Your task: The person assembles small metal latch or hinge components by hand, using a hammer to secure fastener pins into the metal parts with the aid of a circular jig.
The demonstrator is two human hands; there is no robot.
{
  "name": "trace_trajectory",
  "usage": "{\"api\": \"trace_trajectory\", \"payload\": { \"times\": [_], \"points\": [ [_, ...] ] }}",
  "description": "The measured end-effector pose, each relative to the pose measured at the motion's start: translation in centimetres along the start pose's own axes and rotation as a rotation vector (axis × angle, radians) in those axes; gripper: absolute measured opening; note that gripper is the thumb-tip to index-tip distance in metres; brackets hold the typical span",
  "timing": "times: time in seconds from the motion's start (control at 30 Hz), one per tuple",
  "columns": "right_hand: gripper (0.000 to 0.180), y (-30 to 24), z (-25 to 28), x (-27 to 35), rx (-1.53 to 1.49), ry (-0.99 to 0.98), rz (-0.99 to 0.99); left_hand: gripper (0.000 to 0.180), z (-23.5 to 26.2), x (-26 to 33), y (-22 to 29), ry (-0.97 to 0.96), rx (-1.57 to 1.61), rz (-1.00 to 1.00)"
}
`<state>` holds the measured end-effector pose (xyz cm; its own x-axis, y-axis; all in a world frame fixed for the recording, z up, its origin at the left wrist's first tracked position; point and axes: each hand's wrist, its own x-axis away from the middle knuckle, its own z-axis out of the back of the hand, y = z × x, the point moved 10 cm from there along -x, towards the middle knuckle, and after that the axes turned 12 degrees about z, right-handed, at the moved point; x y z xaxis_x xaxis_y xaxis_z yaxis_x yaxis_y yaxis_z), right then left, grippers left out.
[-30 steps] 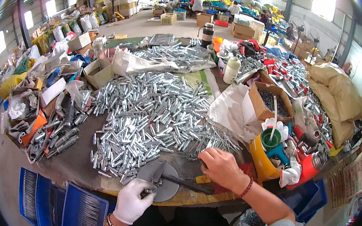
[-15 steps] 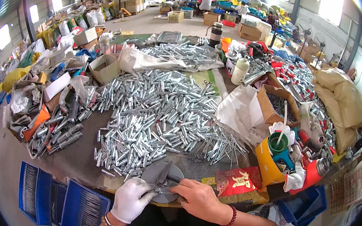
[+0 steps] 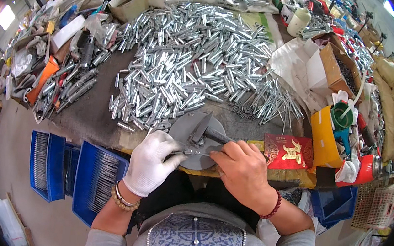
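My left hand (image 3: 148,163), in a white knitted glove, is closed in a pinch on a small silvery metal piece at the near edge of a round grey plate (image 3: 180,127). Bare, with a red bead bracelet at the wrist, my right hand (image 3: 245,173) pinches the right end of a thin metal rod (image 3: 199,153), which spans the gap between both hands. A hammer (image 3: 201,129) lies on the plate just beyond, its handle pointing right. Past the plate spreads a big heap of silvery metal tubes (image 3: 178,73), with thin rods (image 3: 276,100) at its right side.
Blue bins (image 3: 80,192) of thin metal pieces stand lower left. Right of my hands lie a red envelope (image 3: 278,148), a yellow container (image 3: 323,136) and a red bottle (image 3: 362,171). An open carton (image 3: 332,65) sits farther right. Tools and scraps (image 3: 62,75) crowd the left.
The view has tilted downward, so the table appears higher and my torso shows. Both hands stay closed at the plate's near edge, with the thin rod now visible between them.
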<state>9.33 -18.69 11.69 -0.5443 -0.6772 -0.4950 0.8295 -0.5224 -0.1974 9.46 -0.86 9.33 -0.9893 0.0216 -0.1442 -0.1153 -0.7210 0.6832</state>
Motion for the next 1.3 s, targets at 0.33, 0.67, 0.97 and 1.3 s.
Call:
{"api": "trace_trajectory", "payload": {
  "times": [0.33, 0.67, 0.97, 1.3],
  "points": [
    [0.014, -0.2, -0.5, 0.2, -0.063, -0.008, 0.018, 0.020, -0.3, 0.7, -0.2, -0.026, 0.009, 0.012],
    [0.009, 0.4, -1.1, 0.1, -0.109, 0.025, 0.032, 0.019, -0.5, 0.9, -0.7, 0.001, 0.033, -0.003],
    [0.024, 0.5, -1.5, -0.6, -0.155, 0.029, 0.061, 0.020, -0.6, 0.9, -0.4, 0.018, 0.027, -0.018],
    [0.027, 5.7, 1.4, 0.1, -0.069, 0.137, -0.151, 0.019, -0.4, 1.4, -0.7, 0.027, 0.005, -0.031]
  ]
}}
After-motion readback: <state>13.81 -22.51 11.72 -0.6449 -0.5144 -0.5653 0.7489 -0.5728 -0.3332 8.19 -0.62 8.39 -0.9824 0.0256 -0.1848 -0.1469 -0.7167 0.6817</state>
